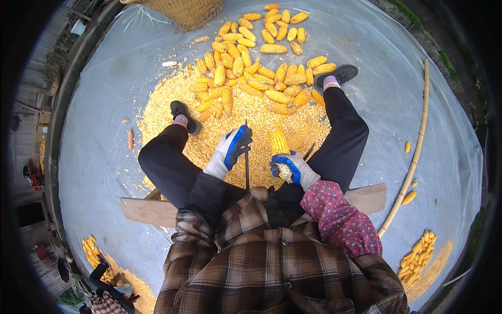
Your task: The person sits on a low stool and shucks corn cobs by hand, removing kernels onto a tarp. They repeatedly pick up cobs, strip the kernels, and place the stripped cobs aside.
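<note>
My right hand [294, 167], in a white and blue work glove, grips a yellow ear of corn [279, 140]; its lower end shows pale below my fingers. My left hand [234, 147], gloved alike, is over a thin dark rod [247, 172] that stands between my thighs. Whether its fingers close on the rod is hidden. A dark pointed tip [310, 151] shows beside my right wrist. Loose kernels [172, 100] lie heaped between my legs, with whole ears of corn [238, 66] piled on their far side. Under me is a wooden plank [149, 212].
A grey-blue sheet [102, 157] covers the ground. Beyond the ears stands a woven basket [188, 11]. A bamboo pole [417, 149] lies along the right. At lower left another person [106, 300] is beside more corn [92, 253]; another corn pile [417, 255] lies at lower right.
</note>
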A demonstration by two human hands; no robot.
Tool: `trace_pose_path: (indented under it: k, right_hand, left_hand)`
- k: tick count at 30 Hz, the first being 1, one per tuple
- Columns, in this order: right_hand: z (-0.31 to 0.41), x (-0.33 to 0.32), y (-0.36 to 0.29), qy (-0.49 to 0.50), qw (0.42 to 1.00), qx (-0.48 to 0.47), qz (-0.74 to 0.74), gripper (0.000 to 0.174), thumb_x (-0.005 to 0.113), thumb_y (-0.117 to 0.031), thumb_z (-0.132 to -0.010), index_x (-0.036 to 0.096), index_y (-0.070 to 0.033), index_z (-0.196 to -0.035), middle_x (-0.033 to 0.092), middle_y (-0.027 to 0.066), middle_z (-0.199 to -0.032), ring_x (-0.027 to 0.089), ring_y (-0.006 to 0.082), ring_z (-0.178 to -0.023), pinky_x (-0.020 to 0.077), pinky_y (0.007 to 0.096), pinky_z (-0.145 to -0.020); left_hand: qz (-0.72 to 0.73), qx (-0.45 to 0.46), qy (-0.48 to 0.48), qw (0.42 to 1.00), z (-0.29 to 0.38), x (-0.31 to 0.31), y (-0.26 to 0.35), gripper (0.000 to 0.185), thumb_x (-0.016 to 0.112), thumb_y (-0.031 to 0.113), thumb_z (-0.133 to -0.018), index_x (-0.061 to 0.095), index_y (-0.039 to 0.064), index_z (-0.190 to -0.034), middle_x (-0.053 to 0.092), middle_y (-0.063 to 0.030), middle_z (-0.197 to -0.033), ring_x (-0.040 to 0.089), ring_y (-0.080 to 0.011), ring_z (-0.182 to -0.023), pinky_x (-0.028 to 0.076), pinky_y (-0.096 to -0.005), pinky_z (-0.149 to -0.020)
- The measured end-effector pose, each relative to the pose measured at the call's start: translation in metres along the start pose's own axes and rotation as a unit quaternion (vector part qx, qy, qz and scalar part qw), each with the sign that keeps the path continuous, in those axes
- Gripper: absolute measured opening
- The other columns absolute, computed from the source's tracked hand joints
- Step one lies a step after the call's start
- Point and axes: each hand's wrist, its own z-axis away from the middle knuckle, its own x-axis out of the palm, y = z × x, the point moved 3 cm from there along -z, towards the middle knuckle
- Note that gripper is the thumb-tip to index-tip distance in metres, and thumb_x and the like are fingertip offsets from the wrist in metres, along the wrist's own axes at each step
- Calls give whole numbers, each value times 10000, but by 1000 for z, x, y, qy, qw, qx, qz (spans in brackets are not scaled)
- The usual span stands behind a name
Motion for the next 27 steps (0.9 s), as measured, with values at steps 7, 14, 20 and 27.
trace_pose_path:
  k: [7,14,20,27]
  right_hand:
    - [-8,-7,1,59,997,-54,5,110,581,-74,-830,555,16,-888,581,142,-725,586,262,-592,512,368,-549]
    - [-5,-17,8,131,990,-46,9,156,626,-47,-795,556,42,-902,584,136,-693,571,248,-515,488,361,-465]
    - [9,-8,-5,152,985,-63,55,114,620,-25,-796,536,11,-865,564,130,-698,576,266,-559,488,386,-478]
    - [-8,14,3,132,984,-35,112,178,633,-77,-802,559,-7,-947,595,119,-806,604,247,-636,521,355,-548]
  left_hand:
    - [34,-26,-34,999,30,-7,-28,378,512,354,-901,521,85,-1166,579,-71,-1100,562,-207,-975,455,-354,-824]
    - [117,-134,-43,983,-1,13,-99,386,534,379,-885,520,82,-1131,583,-92,-1070,576,-235,-956,489,-365,-785]
    - [123,-73,31,989,-10,17,-82,378,533,336,-875,499,65,-1136,575,-116,-1069,580,-262,-957,479,-386,-815]
    - [189,30,173,966,-28,-21,-69,425,557,316,-857,467,61,-1185,538,-127,-1133,567,-279,-975,487,-391,-793]
